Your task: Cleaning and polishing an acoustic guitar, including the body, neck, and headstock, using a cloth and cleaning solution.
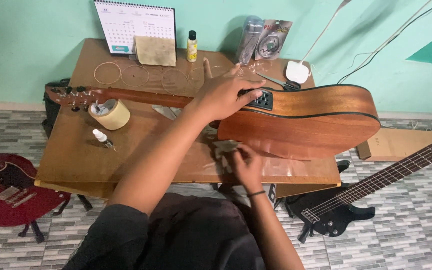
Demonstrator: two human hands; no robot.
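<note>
From the head view, the left hand (pixel 226 95) is pressing flat and open on the guitar (pixel 301 120), steadying it on its side across the table (pixel 76 160). The right hand (pixel 246 165) is pinching a small cloth (pixel 224 148) against the guitar's near side, apparently wiping.

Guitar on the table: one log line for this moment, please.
left hand: steadies guitar on edge | right hand: presses cloth to its body | table: tape roll
</note>
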